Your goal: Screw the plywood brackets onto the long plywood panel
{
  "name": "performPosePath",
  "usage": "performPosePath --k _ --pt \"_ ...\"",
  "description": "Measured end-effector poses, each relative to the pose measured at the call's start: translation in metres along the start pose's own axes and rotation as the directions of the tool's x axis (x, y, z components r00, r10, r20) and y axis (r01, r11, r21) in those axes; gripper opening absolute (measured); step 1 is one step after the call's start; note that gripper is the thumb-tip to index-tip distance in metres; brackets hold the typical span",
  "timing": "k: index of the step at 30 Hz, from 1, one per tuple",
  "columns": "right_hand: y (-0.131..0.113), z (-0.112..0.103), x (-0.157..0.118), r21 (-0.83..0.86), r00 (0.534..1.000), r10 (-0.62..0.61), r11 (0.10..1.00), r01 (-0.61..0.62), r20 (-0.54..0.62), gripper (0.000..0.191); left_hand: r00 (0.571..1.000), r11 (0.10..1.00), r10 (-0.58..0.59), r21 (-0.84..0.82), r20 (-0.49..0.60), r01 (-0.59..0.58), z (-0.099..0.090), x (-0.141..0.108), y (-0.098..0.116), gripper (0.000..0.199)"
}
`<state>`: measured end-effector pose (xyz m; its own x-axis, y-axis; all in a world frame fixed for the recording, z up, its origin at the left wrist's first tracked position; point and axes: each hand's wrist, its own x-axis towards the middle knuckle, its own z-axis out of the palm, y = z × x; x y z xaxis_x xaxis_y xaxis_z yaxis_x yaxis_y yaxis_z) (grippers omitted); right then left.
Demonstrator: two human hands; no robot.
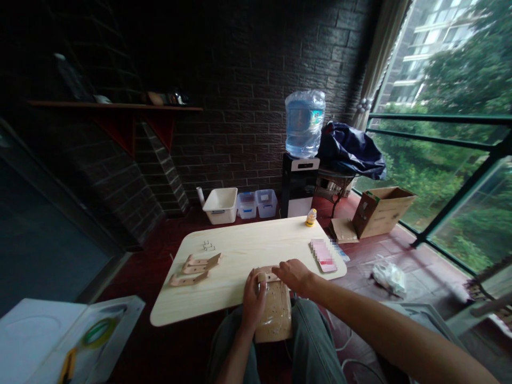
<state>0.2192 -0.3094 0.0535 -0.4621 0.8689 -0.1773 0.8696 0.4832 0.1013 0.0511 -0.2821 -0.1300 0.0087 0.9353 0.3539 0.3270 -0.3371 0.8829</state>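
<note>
A light wooden board (275,314) with shiny clear film or tape on it rests over my lap at the table's front edge. A smaller pinkish wooden piece (273,276) lies across its far end. My left hand (254,298) is wrapped round the left side, by a small roundish object (262,281) too small to name. My right hand (294,273) has its fingers closed on the right end of the wooden piece. Several similar wooden pieces (190,279) lie on the left of the table (240,240), with small metal parts (208,246) behind them.
A yellow-capped bottle (311,217) and a pink packet (323,255) are on the table's right side. Plastic bins (221,205), a water dispenser (301,184) and a cardboard box (380,212) stand beyond. An open white case (100,336) is at lower left.
</note>
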Motion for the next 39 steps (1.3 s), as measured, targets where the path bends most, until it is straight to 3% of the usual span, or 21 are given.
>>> performPosePath --k 4,9,17,24,31,39 --pt "0.007 0.002 0.004 0.013 0.999 0.042 0.999 -0.043 0.009 0.02 1.0 0.999 -0.027 -0.024 0.012 0.027 0.001 -0.001 0.002 0.044" --pt "0.01 0.009 0.007 0.012 0.987 0.159 0.987 -0.159 -0.007 0.032 0.999 0.998 -0.021 -0.054 -0.027 0.02 0.002 0.0 -0.002 0.043" --pt "0.006 0.004 0.006 -0.043 1.0 -0.026 0.999 0.025 -0.008 0.024 0.999 1.0 0.014 0.009 -0.042 -0.013 -0.001 -0.001 -0.006 0.042" --pt "0.007 0.01 0.008 -0.018 0.994 0.105 0.994 -0.105 0.007 0.029 0.999 1.0 -0.005 0.011 -0.046 0.005 -0.001 -0.003 -0.005 0.044" --pt "0.009 0.01 0.005 -0.05 0.998 -0.006 0.999 0.003 -0.06 0.022 0.999 1.0 0.008 0.008 -0.041 -0.007 -0.001 -0.005 -0.006 0.04" --pt "0.009 0.022 0.011 -0.055 0.997 0.07 0.996 -0.071 -0.024 0.027 0.999 1.0 0.012 0.008 -0.053 -0.011 -0.003 -0.004 0.0 0.039"
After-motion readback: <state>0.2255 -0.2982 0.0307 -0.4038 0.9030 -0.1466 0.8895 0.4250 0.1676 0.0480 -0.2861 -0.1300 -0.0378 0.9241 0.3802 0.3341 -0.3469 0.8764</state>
